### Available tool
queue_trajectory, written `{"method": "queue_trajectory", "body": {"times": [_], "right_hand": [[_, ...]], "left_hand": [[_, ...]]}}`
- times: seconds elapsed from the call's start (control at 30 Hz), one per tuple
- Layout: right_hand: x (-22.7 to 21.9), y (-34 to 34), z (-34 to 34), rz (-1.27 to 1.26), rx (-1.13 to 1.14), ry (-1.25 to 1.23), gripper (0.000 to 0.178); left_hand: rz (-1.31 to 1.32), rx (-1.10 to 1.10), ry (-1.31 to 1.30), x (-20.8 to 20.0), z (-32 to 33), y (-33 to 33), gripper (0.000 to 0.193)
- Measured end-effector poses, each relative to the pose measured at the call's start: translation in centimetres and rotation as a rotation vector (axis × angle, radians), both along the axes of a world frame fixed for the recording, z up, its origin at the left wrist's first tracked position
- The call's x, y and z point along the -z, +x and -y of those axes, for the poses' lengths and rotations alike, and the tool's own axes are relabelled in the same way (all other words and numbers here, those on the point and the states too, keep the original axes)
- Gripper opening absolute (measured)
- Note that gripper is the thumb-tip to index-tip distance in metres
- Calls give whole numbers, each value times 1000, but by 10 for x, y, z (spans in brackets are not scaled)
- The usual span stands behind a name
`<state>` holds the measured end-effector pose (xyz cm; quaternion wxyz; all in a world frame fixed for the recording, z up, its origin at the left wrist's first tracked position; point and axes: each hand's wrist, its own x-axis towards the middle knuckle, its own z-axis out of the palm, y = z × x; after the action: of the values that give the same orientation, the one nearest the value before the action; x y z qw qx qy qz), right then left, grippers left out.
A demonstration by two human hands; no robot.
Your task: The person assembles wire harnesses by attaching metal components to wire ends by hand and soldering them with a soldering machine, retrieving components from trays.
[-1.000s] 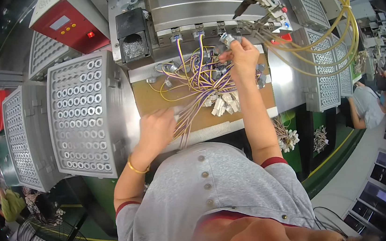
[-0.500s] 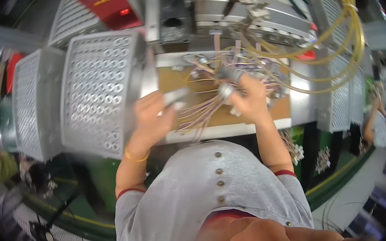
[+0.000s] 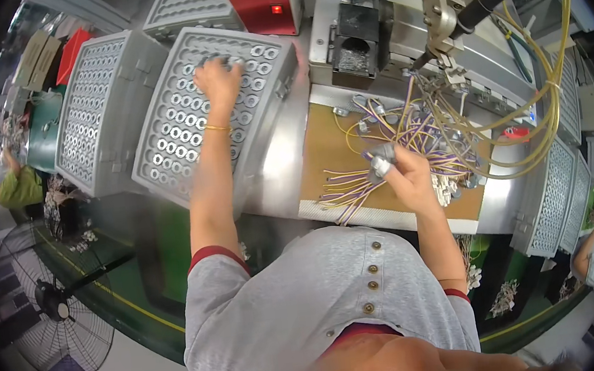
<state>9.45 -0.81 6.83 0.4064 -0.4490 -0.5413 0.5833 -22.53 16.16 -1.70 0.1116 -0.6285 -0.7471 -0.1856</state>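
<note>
My left hand (image 3: 219,81) reaches into a grey tray (image 3: 184,41) that holds rows of silver, ring-topped round parts (image 3: 175,131). Its fingers are bent down among the parts near the upper rows, and what they grip is hidden. Over the brown work mat (image 3: 322,146), my right hand (image 3: 410,177) is closed on a small silver cylindrical part (image 3: 381,166). Loose purple, yellow and white wires (image 3: 351,182) fan out to the left beside it. Beyond that hand lies a tangled heap of wired parts (image 3: 445,144).
A second filled grey tray (image 3: 94,113) stands further left. Behind the mat are a machine with a metal head (image 3: 442,14), a black box of small bits (image 3: 355,49) and a red control box (image 3: 263,1). Yellow tubes (image 3: 554,86) loop down at the right.
My left hand has gone from the mat, with a blurred silver part at its fingers, up and left into the tray. My right hand stays over the mat with its part. The view has turned left.
</note>
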Motion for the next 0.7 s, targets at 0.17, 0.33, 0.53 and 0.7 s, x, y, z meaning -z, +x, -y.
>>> {"method": "queue_trajectory", "body": {"times": [0.17,0.33,0.53,0.7], "right_hand": [[10,8,-9,350,44,152,10],[-4,-5,-18,283,147,261,3],[-19,-2,-13,264,240,250,6],[-15,1,-10,259,248,285,8]], "left_hand": [[1277,386,113,-39,47,34,30],[1858,486,-387,-72,123,116,29],[1855,714,-553,-83,147,144,41],[1847,749,-544,-88,150,150,40]]}}
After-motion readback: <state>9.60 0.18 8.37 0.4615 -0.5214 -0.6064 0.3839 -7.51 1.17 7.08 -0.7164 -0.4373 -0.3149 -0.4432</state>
